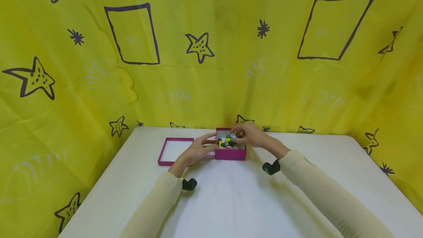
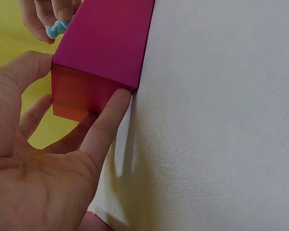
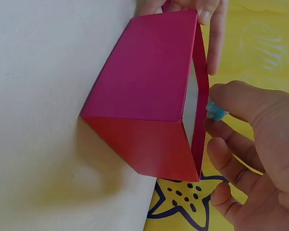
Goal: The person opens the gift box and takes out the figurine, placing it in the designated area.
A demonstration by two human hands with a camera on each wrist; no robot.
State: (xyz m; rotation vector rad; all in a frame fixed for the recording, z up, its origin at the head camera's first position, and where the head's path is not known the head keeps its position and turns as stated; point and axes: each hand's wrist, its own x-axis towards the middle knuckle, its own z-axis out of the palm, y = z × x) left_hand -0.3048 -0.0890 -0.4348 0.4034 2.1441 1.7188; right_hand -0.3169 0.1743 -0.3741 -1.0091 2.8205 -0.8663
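Observation:
A magenta open-topped box point(image 1: 230, 154) stands near the back of the table with several small colourful toy figures point(image 1: 220, 143) inside. My left hand point(image 1: 198, 151) is at its left end; in the left wrist view the spread fingers point(image 2: 108, 120) touch the end wall and its corners. My right hand point(image 1: 250, 135) is over the box's right side. Between thumb and fingertip it pinches a small light-blue toy figure point(image 3: 215, 111), right at the rim in the right wrist view. Much of this figure is hidden by the fingers.
The box's magenta lid point(image 1: 162, 151) lies to the left, white inside up, partly behind the left hand. A white cloth covers the table point(image 1: 214, 201). A yellow patterned curtain point(image 1: 228, 83) hangs close behind the box. Dark wrist devices point(image 1: 271, 167) sit below both wrists.

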